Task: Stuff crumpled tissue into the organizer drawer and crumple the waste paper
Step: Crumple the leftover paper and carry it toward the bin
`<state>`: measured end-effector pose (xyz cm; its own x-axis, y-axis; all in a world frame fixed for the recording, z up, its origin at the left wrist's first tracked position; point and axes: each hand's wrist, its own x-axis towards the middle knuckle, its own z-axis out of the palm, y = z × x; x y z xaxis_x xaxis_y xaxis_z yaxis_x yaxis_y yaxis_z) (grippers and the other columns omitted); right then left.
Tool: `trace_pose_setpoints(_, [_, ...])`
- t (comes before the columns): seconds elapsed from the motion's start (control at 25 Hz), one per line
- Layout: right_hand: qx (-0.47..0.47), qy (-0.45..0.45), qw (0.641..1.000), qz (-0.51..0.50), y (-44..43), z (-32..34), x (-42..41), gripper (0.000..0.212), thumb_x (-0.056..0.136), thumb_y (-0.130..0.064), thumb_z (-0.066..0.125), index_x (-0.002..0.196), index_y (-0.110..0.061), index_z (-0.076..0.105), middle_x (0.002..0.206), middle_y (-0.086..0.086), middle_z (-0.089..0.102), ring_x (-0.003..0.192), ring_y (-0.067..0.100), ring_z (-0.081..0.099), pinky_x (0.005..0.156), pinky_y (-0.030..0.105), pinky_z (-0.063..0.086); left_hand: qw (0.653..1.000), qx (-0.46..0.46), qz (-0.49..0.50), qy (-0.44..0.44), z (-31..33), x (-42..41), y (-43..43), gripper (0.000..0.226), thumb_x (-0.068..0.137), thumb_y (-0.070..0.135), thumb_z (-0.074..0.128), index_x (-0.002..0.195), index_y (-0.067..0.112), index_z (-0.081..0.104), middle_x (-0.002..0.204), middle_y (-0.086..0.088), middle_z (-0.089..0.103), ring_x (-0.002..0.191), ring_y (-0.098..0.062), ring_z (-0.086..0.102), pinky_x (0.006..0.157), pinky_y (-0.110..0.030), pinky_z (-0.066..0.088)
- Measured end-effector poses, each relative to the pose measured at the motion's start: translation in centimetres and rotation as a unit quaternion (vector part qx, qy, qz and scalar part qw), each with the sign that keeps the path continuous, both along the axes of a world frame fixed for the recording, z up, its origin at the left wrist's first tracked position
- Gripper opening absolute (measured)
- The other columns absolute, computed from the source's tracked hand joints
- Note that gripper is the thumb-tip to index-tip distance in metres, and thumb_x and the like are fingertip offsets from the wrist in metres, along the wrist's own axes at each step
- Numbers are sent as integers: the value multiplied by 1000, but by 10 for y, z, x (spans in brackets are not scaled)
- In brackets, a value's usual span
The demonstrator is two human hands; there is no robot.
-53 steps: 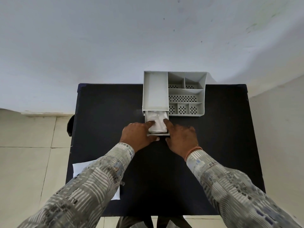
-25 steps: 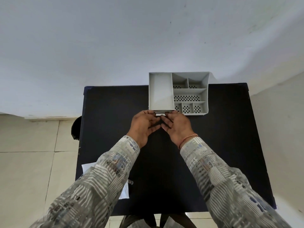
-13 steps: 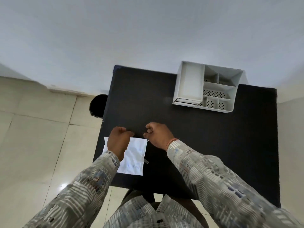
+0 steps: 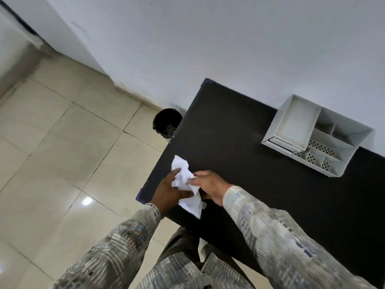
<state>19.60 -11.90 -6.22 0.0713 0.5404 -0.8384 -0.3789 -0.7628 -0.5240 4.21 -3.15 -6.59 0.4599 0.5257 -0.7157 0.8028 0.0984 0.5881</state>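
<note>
Here we have the waste paper (image 4: 186, 185) caught between both hands at the counter's (image 4: 260, 188) near left corner. Our left hand (image 4: 169, 189) is partly spread under and behind the sheet, thumb laid across its lower half, while our right hand (image 4: 209, 184) pinches the sheet's right edge with curled fingers. The paper is only half gathered: one loose corner sticks up toward the wall, another hangs down over the counter's near edge.

To do this step well, we judge that the loose ends should be folded inward first, then both palms closed around the bundle and pressed together, turning it once or twice so it packs into a tight ball rather than a flat wad. It is light, springy stuff and will likely open again unless squeezed firmly.

Outward from the hands, the organizer (image 4: 316, 134) sits well apart at the counter's far right, against the wall. Its drawer (image 4: 280, 142) looks pushed in, so the tissue part of the task seems done; the tissue itself is not visible. On the tiled floor (image 4: 62, 153), just beside the counter's left edge, stands a dark bin (image 4: 166, 123), a likely place for the ball. Nothing lies between our hands and either of them; the only risk we see is dropping the paper off the corner.
</note>
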Motion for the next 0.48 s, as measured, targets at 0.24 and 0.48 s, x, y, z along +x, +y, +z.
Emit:
trace_pose_setpoints(0.24, [143, 120, 973, -138, -31, 81, 13, 34, 103, -23, 59, 130, -5, 67, 128, 27, 70, 107, 35, 70, 99, 57, 57, 950, -132, 218, -179, 76, 6, -26, 24, 92, -3, 74, 111, 10, 80, 110, -17, 83, 98, -35, 80, 86, -53, 66])
trace_pose_setpoints(0.48, [249, -122, 946, -168, -67, 164, -1, 25, 95, -16, 73, 118, -26, 74, 119, 0, 78, 116, 25, 73, 94, 46, 62, 776, -287, 439, -350, 159, -12, -42, 18, 102, 2, 56, 110, 0, 73, 87, -12, 76, 66, -18, 75, 55, -23, 62])
